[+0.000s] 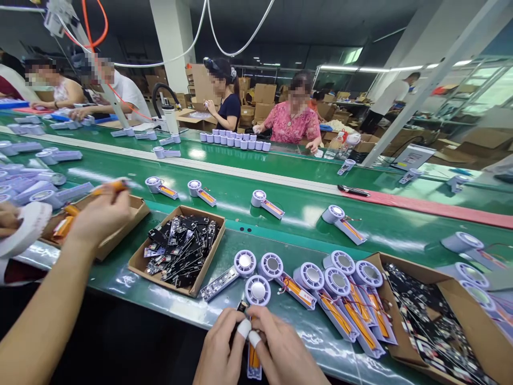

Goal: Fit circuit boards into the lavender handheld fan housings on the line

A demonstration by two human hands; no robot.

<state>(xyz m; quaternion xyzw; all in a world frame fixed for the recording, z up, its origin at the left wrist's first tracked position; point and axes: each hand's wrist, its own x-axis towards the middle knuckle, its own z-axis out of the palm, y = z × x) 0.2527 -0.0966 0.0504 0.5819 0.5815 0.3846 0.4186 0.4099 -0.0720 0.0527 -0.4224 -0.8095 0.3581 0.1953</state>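
Note:
A lilac handheld fan (257, 290) lies in front of me, its handle uncovered over an orange battery (253, 355). My left hand (220, 342) is closed at the upper handle, pinching a small black circuit board (241, 306). Closed on the same handle from the other side is my right hand (280, 345). White covers wrap both thumb tips, which meet over the handle and hide part of it. Just beyond lies a fan with a bare board in its handle (220, 282). Several fans with orange batteries (352, 310) are grouped to the right.
Cardboard boxes of circuit boards stand left (196, 286) and right (481, 331). A co-worker's hand (102, 214) holds an orange battery over another box (124, 230) at left. Fans lie spaced along the green conveyor belt (224, 224). A box cutter (353, 191) lies farther back. People sit opposite.

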